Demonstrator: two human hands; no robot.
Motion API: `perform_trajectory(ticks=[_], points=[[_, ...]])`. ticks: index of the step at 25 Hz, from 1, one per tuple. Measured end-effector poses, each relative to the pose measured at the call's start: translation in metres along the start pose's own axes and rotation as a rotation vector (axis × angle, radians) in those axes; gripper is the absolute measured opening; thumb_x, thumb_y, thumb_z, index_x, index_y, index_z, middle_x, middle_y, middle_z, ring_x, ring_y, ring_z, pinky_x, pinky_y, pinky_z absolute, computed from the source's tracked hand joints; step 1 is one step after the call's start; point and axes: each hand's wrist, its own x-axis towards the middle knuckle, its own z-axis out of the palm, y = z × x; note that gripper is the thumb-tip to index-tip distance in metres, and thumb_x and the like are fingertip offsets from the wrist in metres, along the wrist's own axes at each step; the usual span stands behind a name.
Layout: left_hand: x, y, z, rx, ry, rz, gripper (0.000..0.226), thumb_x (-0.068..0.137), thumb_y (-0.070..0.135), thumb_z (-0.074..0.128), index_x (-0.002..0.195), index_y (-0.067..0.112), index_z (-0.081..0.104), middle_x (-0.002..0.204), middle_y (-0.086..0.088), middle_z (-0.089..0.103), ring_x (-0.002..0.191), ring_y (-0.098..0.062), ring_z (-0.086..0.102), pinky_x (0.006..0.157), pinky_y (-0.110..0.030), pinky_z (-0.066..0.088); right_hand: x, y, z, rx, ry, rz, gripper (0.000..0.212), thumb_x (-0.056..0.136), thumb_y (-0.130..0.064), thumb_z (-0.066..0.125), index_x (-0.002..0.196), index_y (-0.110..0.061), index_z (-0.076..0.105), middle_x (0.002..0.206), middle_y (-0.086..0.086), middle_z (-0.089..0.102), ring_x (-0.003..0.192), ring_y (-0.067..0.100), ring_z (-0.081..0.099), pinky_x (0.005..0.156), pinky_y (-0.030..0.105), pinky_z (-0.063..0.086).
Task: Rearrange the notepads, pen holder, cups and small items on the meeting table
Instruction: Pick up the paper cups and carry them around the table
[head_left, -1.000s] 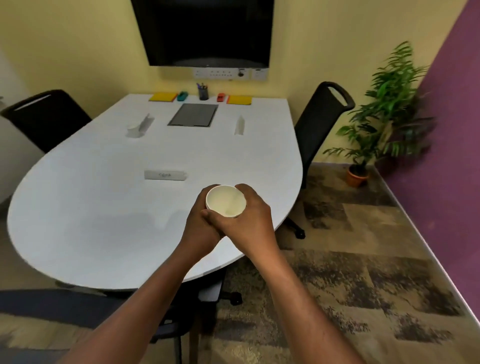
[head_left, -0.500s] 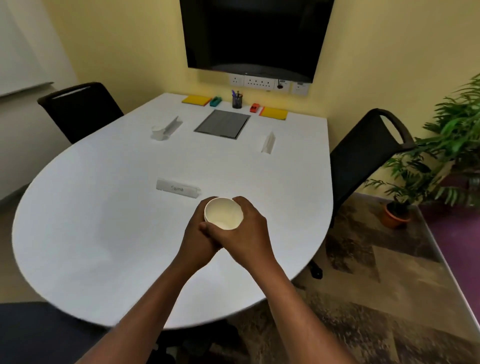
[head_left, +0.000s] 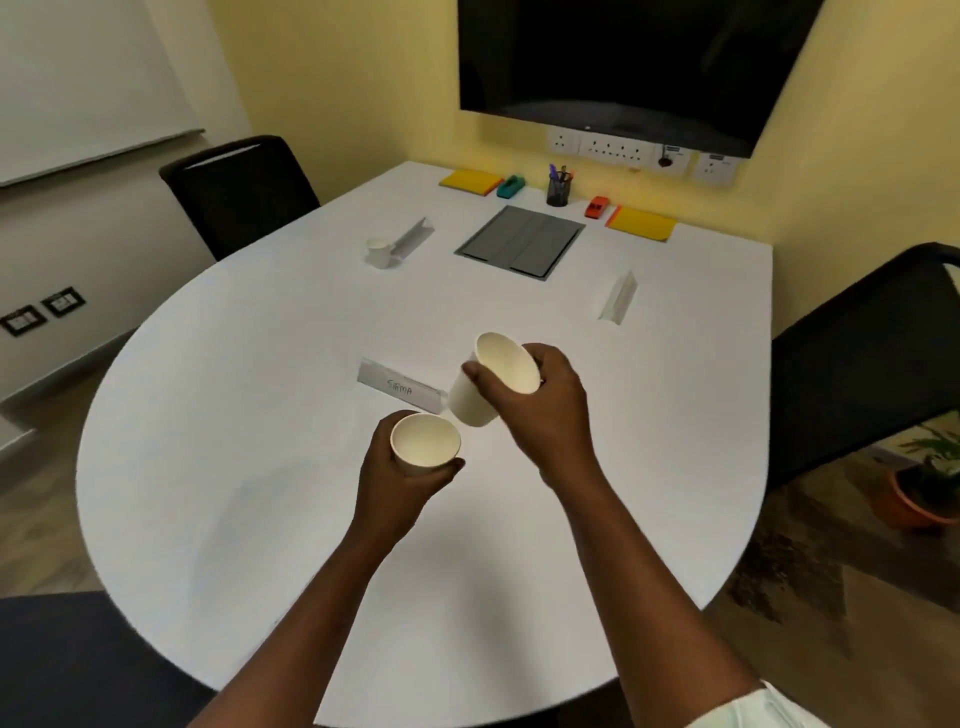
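My left hand (head_left: 395, 478) grips a white paper cup (head_left: 425, 442) upright above the white meeting table (head_left: 249, 467). My right hand (head_left: 545, 405) grips a second white paper cup (head_left: 480, 389), tilted and raised a little higher, just right of a name card (head_left: 401, 387). A third cup (head_left: 378, 252) stands at the far left beside another name card (head_left: 413, 238). At the far edge stand a pen holder (head_left: 558, 189), two yellow notepads (head_left: 470, 181) (head_left: 641, 223), a green item (head_left: 510, 186) and a red item (head_left: 596, 207).
A grey cable hatch (head_left: 521, 241) lies in the table's middle back, and a third name card (head_left: 618, 297) stands to the right. Black chairs (head_left: 236, 192) (head_left: 872, 358) stand on both sides. A potted plant (head_left: 924, 483) is on the floor at right.
The two hands held a single stack of cups together; now they have come apart, each with one cup. The right cup went up and right. The view moved closer to the table.
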Motion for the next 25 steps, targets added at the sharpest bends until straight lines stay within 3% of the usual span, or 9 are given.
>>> perform_trajectory(ticks=[4, 9, 12, 16, 20, 25], points=[[0.035, 0.007, 0.005, -0.007, 0.157, -0.004, 0.064, 0.056, 0.020, 0.090, 0.108, 0.032, 0.055, 0.102, 0.025, 0.061, 0.095, 0.009, 0.056, 0.084, -0.044, 0.054, 0.071, 0.033, 0.020, -0.112, -0.071, 0.032, 0.073, 0.059, -0.058, 0.079, 0.113, -0.020, 0.051, 0.104, -0.006, 0.058, 0.092, 0.015, 0.056, 0.069, 0.025, 0.047], [0.073, 0.000, 0.018, -0.020, 0.262, -0.019, 0.066, 0.057, 0.019, 0.090, 0.113, 0.029, 0.055, 0.109, 0.017, 0.062, 0.104, -0.004, 0.058, 0.086, -0.050, 0.054, 0.140, 0.107, 0.068, -0.307, -0.184, 0.056, 0.072, 0.066, -0.048, 0.080, 0.116, -0.010, 0.045, 0.116, 0.006, 0.056, 0.105, 0.027, 0.056, 0.082, 0.036, 0.050], [0.081, -0.011, 0.020, 0.028, 0.304, -0.039, 0.067, 0.056, 0.022, 0.090, 0.111, 0.031, 0.054, 0.108, 0.017, 0.061, 0.102, -0.002, 0.058, 0.085, -0.038, 0.054, 0.161, 0.148, 0.095, -0.384, -0.277, 0.068, 0.077, 0.069, -0.040, 0.081, 0.126, -0.007, 0.041, 0.125, 0.010, 0.051, 0.113, 0.030, 0.053, 0.089, 0.035, 0.045], [0.096, -0.025, 0.026, 0.055, 0.322, -0.055, 0.066, 0.057, 0.019, 0.090, 0.110, 0.027, 0.053, 0.106, 0.017, 0.060, 0.095, 0.010, 0.056, 0.073, -0.006, 0.046, 0.178, 0.193, 0.125, -0.473, -0.382, 0.093, 0.082, 0.072, -0.025, 0.080, 0.135, -0.002, 0.032, 0.131, 0.016, 0.045, 0.119, 0.033, 0.050, 0.096, 0.037, 0.043], [0.105, -0.037, 0.037, 0.063, 0.336, -0.061, 0.067, 0.056, 0.018, 0.090, 0.112, 0.024, 0.053, 0.107, 0.018, 0.059, 0.097, 0.012, 0.054, 0.074, -0.002, 0.041, 0.185, 0.221, 0.140, -0.514, -0.442, 0.103, 0.082, 0.074, -0.022, 0.078, 0.136, 0.000, 0.029, 0.130, 0.018, 0.044, 0.118, 0.036, 0.049, 0.097, 0.039, 0.044], [0.109, -0.053, 0.042, 0.089, 0.353, -0.094, 0.067, 0.056, 0.022, 0.090, 0.107, 0.037, 0.051, 0.104, 0.025, 0.058, 0.097, 0.014, 0.053, 0.074, 0.000, 0.040, 0.184, 0.236, 0.154, -0.495, -0.460, 0.092, 0.079, 0.074, -0.022, 0.078, 0.135, -0.001, 0.031, 0.128, 0.017, 0.044, 0.117, 0.035, 0.050, 0.093, 0.039, 0.044]])
